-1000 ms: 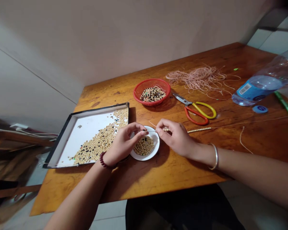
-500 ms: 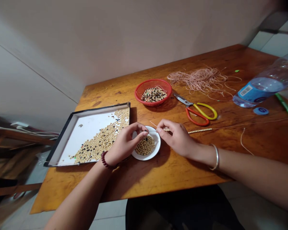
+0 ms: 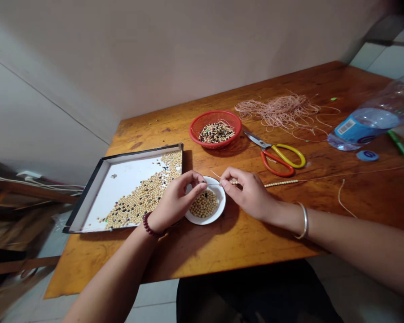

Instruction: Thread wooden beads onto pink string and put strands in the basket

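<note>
Over a small white dish (image 3: 221, 207) of cream beads (image 3: 202, 206), my left hand (image 3: 180, 195) is closed, thumb and forefinger pinched at a small dark bead (image 3: 203, 182). A thin needle (image 3: 213, 184) spans the gap between the two hands. My right hand (image 3: 247, 193) pinches its other end, with a loose thread tail (image 3: 215, 173) sticking up by the fingertips. From behind that hand a string of cream beads (image 3: 281, 183) runs right along the table, continuing as bare thread. Parts of the string are hidden by the right hand.
A shallow tray (image 3: 87, 197) of cream and dark beads lies left. Behind the dish stand a red basket (image 3: 195, 139) of mixed beads and scissors (image 3: 278, 159). Tangled pink thread (image 3: 283, 110), a water bottle (image 3: 360, 128) and its blue cap (image 3: 367, 155) are at right.
Both hands hold almost the same pose over the dish. The dark spot at my left fingertips has shifted very slightly left; the view has moved a little.
</note>
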Motion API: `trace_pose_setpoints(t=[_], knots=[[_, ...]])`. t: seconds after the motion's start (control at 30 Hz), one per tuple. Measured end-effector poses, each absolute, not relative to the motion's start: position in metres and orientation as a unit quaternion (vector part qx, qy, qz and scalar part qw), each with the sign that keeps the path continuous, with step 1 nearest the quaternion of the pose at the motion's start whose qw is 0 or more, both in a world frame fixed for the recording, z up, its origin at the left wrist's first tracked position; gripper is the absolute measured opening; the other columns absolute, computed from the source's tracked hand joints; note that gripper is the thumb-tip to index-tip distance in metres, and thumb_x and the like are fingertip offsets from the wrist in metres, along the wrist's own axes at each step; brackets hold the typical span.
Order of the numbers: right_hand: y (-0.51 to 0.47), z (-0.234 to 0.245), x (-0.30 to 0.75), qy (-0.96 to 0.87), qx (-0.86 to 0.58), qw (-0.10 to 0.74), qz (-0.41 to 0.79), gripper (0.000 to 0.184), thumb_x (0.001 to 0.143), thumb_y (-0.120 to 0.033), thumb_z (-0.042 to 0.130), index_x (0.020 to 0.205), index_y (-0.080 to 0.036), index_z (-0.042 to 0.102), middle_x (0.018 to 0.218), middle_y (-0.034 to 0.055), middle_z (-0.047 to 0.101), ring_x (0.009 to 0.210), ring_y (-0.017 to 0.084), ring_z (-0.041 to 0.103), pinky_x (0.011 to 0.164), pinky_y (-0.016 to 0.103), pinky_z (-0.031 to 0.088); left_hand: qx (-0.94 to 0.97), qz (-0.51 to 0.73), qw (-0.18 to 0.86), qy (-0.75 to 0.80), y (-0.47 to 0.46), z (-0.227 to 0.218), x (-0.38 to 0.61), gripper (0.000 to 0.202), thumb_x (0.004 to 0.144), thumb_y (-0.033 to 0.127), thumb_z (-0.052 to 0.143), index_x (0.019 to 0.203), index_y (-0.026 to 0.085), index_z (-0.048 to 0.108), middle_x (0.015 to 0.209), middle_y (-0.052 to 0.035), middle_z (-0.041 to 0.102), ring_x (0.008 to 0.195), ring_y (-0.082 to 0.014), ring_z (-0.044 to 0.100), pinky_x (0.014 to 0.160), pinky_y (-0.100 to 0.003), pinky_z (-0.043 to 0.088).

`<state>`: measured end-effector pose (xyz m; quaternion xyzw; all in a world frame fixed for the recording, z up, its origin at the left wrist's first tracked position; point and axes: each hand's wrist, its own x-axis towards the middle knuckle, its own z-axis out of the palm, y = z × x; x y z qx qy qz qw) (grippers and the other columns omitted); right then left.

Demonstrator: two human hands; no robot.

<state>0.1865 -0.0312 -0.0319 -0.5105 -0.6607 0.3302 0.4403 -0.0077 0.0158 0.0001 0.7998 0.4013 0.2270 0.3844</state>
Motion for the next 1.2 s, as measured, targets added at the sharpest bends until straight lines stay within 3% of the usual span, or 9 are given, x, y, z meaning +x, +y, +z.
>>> trace_pose_setpoints(t=[0.27, 1.2], knots=[[-0.0321, -0.0341, 0.1860, -0.665, -0.504, 0.432, 0.342, 0.017, 0.090, -0.029, 0.048, 0.079, -0.018, 0.054, 0.065, -0.0010, 0.054, 0.059, 0.012, 0.049, 0.055, 0.023, 0.033, 0.808, 0.220, 0.370, 0.403, 0.0158, 0.0007, -0.0078, 0.022, 0.088, 0.038, 0.054, 0.087, 0.016, 0.059, 0.078, -0.0015, 0.060, 0.067, -0.0106, 0.051, 0.063, -0.022, 0.042], [-0.0324, -0.0329, 0.1859, -0.651, -0.541, 0.429, 0.317, 0.017, 0.089, -0.029, 0.048, 0.077, -0.018, 0.053, 0.065, -0.0010, 0.054, 0.058, 0.012, 0.049, 0.055, 0.024, 0.033, 0.795, 0.248, 0.394, 0.389, 0.0167, -0.0034, -0.0094, 0.019, 0.088, 0.032, 0.057, 0.097, 0.017, 0.065, 0.094, -0.0040, 0.068, 0.086, -0.0129, 0.062, 0.077, -0.024, 0.049]])
